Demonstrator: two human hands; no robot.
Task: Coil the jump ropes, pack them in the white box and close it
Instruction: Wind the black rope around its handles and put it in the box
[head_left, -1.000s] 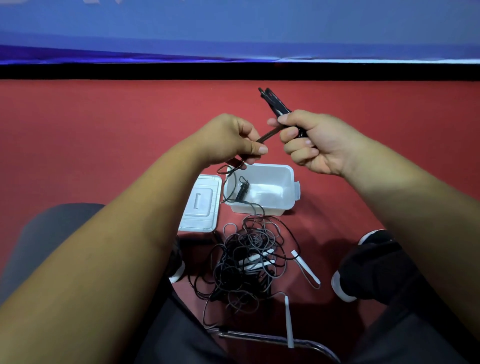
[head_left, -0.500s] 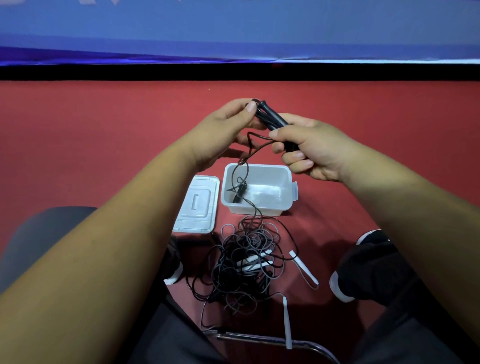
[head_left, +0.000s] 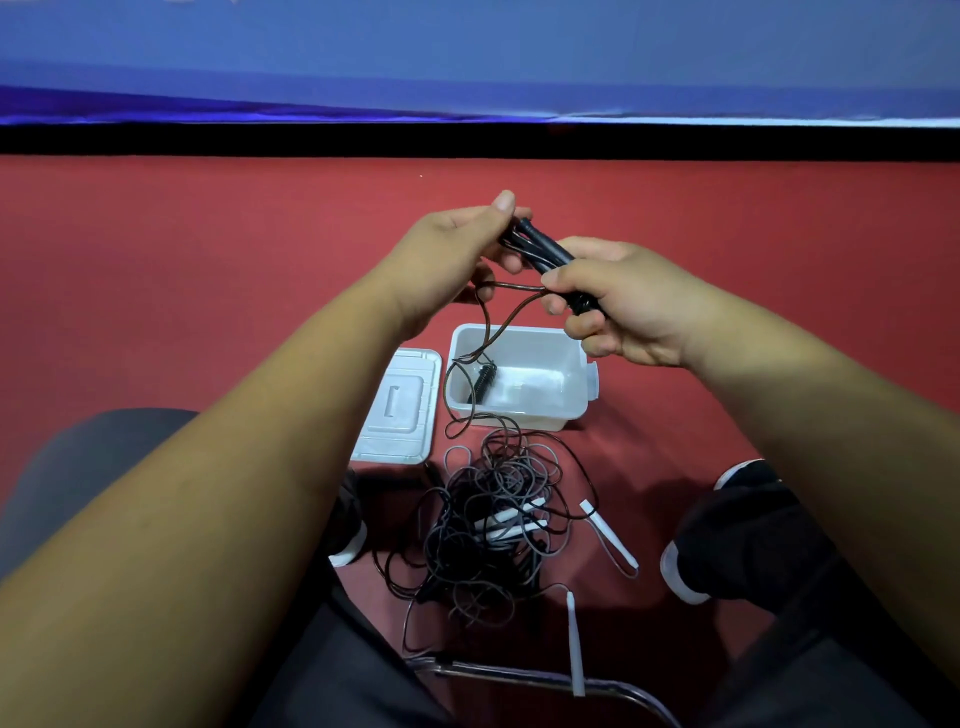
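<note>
My right hand (head_left: 631, 299) grips a pair of black jump rope handles (head_left: 545, 249) above the floor. My left hand (head_left: 457, 249) pinches the rope at the handles' upper end. A thin dark cord (head_left: 485, 332) hangs from both hands down over the open white box (head_left: 569, 384), which holds one coiled black rope (head_left: 483, 382). The white lid (head_left: 397, 408) lies flat to the box's left. A tangled heap of grey and black ropes (head_left: 488, 525) with white handles (head_left: 608, 538) lies on the floor in front of the box.
The floor is red carpet (head_left: 208, 249) with a black strip and blue wall behind. My shoes (head_left: 727, 525) flank the rope heap. A metal chair bar (head_left: 519, 675) crosses below, and a grey seat (head_left: 78, 457) is at the left.
My left hand rose from below the handles to their upper end, bringing a loop of cord up against them. My right hand kept its grip and shifted slightly.
</note>
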